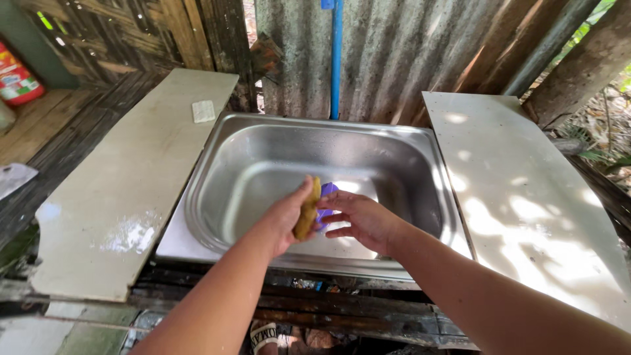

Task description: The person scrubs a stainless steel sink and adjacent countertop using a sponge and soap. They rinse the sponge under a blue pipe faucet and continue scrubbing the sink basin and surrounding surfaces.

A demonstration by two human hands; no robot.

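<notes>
A yellow sponge (307, 210), held upright with its long axis running top to bottom, sits over the steel sink (217, 171), gripped by the left hand (286, 220). Just beside it, the right hand (365, 220) closes its fingers on a small purple thing (327, 200). A blue pipe (336, 59) rises behind. White boards flank the basin, with a soap bar (203, 111) on the left board (125, 197).

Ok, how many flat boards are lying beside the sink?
2: one pale board left of the sink, carrying a small bar of soap, and one board on its right.
</notes>
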